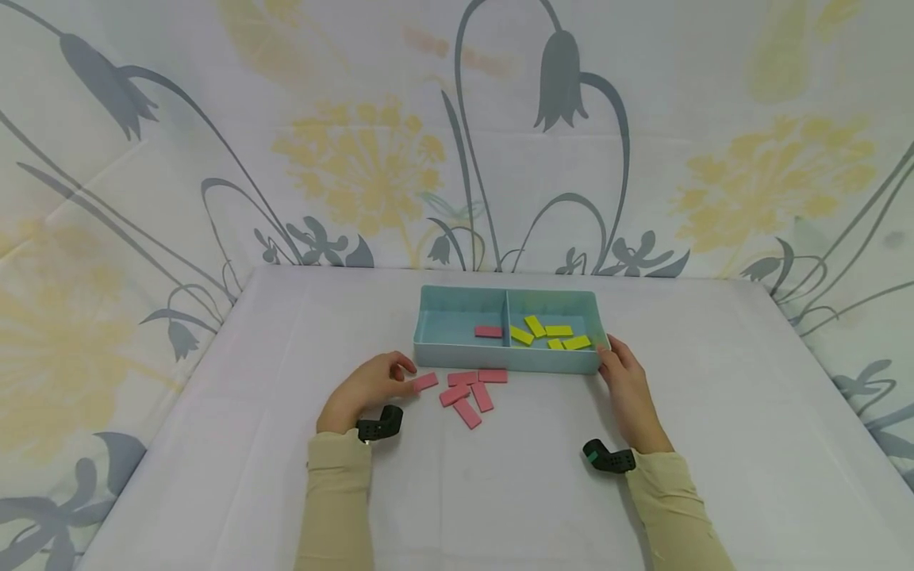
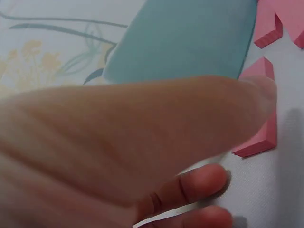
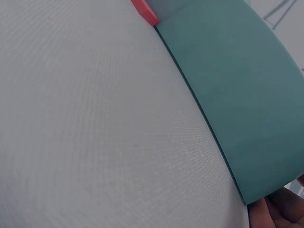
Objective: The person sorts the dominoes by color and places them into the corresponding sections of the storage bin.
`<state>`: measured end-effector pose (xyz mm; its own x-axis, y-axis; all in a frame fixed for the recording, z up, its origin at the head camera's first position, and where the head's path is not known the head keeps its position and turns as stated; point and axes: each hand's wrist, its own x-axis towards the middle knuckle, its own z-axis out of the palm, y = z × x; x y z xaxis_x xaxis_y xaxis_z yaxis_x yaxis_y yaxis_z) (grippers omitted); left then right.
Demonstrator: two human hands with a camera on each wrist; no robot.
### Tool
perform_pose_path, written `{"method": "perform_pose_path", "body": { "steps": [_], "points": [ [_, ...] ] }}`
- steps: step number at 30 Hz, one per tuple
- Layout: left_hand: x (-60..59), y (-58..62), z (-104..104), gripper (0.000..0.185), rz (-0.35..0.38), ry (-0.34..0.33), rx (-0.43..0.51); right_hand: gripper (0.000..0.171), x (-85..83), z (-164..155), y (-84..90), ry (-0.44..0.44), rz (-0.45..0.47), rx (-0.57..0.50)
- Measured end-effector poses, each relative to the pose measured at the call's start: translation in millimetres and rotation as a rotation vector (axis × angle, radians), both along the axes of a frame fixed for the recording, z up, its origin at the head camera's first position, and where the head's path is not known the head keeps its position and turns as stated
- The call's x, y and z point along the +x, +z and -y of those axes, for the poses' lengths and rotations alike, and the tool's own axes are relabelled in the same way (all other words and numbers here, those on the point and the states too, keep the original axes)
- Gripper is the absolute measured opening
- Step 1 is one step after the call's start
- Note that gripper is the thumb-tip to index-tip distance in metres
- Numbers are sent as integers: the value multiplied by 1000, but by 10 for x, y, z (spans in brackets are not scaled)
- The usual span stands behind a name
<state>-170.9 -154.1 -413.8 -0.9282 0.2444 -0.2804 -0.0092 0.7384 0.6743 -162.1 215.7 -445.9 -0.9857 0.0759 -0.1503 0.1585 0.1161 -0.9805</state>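
The thumb of my left hand [image 1: 371, 386] touches the left end of a pink block [image 1: 426, 381]. In the left wrist view that thumb lies across the block [image 2: 259, 137], and two other fingertips sit apart from it; the index finger may be hidden. My right hand [image 1: 631, 388] grips the front right corner of a light blue two-part box [image 1: 493, 358]; the right wrist view catches only its fingers at the box's [image 3: 237, 95] lower corner. One pink block [image 1: 489, 331] lies in the left compartment. Several yellow blocks [image 1: 559, 331] lie in the right one.
Just in front of the box, several more pink blocks [image 1: 467, 413] lie loosely together, some overlapping. A divider [image 1: 508, 317] splits the box. White cloth [image 1: 514, 492] covers the table, and a flower-patterned curtain [image 1: 400, 159] stands behind and at both sides.
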Motion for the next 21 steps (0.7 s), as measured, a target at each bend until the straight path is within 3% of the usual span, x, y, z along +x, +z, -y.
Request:
{"method": "perform_pose_path", "body": {
  "steps": [12,21],
  "points": [
    [59,28,-196,21,-27,48,-222,66,10,17,28,0,10,13],
    [46,30,-168,17,-20,47,-94,66,20,21,39,-1,12,18]
  ]
}}
